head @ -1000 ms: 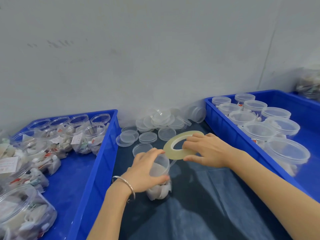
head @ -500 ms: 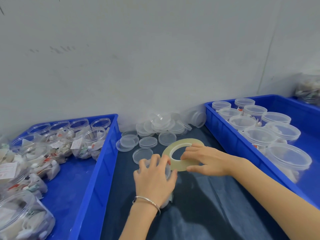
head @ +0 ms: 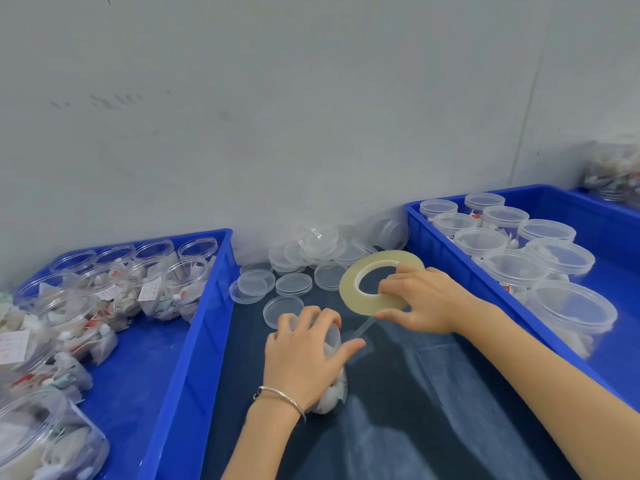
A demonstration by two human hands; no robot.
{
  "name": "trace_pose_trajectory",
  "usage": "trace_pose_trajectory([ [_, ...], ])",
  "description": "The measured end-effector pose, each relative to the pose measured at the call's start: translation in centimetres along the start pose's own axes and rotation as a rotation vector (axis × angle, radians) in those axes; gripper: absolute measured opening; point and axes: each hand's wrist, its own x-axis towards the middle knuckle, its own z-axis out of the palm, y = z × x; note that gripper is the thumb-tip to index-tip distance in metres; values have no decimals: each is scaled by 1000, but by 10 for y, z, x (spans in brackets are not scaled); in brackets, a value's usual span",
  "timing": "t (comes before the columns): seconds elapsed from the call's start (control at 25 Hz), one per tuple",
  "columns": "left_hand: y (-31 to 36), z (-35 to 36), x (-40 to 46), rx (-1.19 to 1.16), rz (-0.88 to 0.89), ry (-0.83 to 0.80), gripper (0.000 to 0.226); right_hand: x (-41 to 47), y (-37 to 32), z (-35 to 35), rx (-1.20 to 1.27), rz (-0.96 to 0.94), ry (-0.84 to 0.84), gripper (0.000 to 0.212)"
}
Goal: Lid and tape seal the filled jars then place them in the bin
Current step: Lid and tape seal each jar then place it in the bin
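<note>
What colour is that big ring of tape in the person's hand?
The tape roll is pale translucent yellow with a white inner core, seen in the head view.

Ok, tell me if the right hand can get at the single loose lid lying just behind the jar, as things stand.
Probably not right away. The right hand grips the tape roll, whose strip runs to the jar that the left hand holds. The loose lid lies uncovered on the mat, nearer the left hand.
</note>
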Motion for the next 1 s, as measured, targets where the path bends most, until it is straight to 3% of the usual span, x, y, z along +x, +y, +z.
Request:
trace_pose_trajectory([
  [0.08, 0, 2, -1, 22, 17, 30, 52, 0, -4, 6, 30, 66, 4, 40],
  [0.4, -2, -1, -3, -34, 141, 43, 26, 18, -33, 20, 3, 119, 57, 42],
  [0.56, -12, -12, -1, -153, 274, -40, 45, 22, -42, 21, 62, 89, 24, 40],
  [0.68, -15, -18, 1, -345, 142, -73, 49, 19, -40, 21, 82, 110, 5, 40],
  [0.88, -8, -16, 0, -236, 162, -79, 43, 11, -35, 19, 101, 133, -16, 40],
  [1.0, -14, -16, -2, -192, 116, -141, 60, 3, -25, 17, 78, 149, 25, 41],
])
